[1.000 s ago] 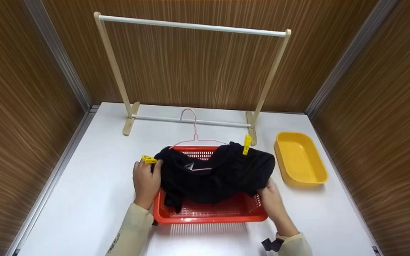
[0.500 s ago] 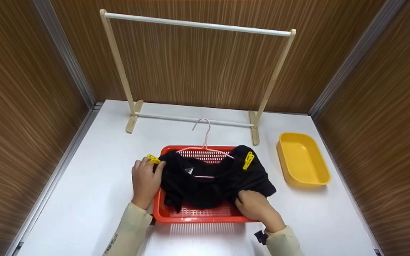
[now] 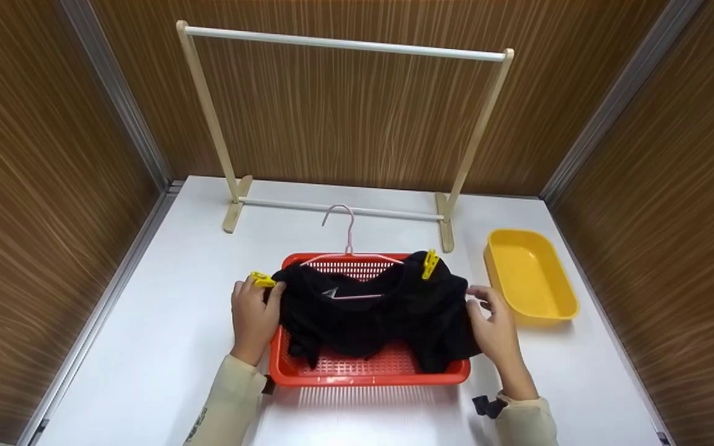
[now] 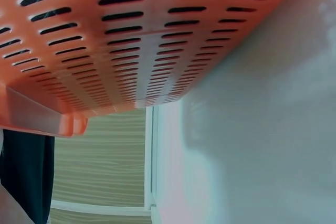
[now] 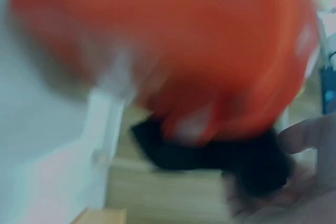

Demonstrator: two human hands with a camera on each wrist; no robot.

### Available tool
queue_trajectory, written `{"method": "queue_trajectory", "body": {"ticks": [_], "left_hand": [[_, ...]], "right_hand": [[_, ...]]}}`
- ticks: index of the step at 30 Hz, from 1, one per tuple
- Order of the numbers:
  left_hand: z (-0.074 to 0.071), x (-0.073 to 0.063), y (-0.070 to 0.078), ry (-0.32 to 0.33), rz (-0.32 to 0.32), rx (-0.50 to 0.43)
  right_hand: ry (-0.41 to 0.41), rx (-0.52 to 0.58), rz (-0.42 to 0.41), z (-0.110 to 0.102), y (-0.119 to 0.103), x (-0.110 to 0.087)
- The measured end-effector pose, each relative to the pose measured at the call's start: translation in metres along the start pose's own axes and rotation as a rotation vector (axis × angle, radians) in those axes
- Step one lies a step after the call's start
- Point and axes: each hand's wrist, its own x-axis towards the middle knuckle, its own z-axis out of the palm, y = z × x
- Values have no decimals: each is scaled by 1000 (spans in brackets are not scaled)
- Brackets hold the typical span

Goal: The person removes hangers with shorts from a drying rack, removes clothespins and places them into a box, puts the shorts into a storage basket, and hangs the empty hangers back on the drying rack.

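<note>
A black shirt with a label at its neckline lies over a red perforated basket in the head view. The pink hanger runs through the shirt, its hook pointing to the back. Yellow clothespins sit at both shoulders, a left clothespin and a right clothespin. My left hand pinches the left shoulder just beside its clothespin. At the opposite edge, my right hand has thumb and fingers around the cloth. Black fabric shows between thumb and fingers in the blurred right wrist view.
Behind the basket stands a wooden rack with a white top bar and a lower bar. A yellow tray rests on the white table to the right. Wood-grain panels enclose the back and sides.
My right hand went from the shirt's right side inward over its lower front, then back out to the right edge. The right part of the shirt shifted with it. My left hand stays at the left shoulder.
</note>
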Motion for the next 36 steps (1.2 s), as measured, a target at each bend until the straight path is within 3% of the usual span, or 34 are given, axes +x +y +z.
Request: {"method": "queue_trajectory", "body": {"ticks": [4, 8, 12, 19, 23, 25, 30, 36], "left_hand": [[3, 1, 0, -7, 12, -13], [7, 3, 0, -23, 6, -18], [7, 3, -1, -9, 1, -9], [2, 3, -3, 15, -33, -6], [1, 4, -3, 44, -42, -4], [1, 4, -3, 59, -43, -4], [2, 2, -1, 79, -25, -8], [4, 1, 1, 83, -16, -13]], "right_hand": [[-142, 62, 257, -2, 23, 5], [-217, 104, 307, 1, 31, 6], [-138, 5, 195, 4, 29, 6], [-19, -301, -220, 7, 10, 3], [-14, -363, -289, 11, -6, -2], [-52, -379, -305, 15, -12, -6], [-235, -473, -369, 27, -19, -17], [-486, -518, -352, 41, -17, -27]]}}
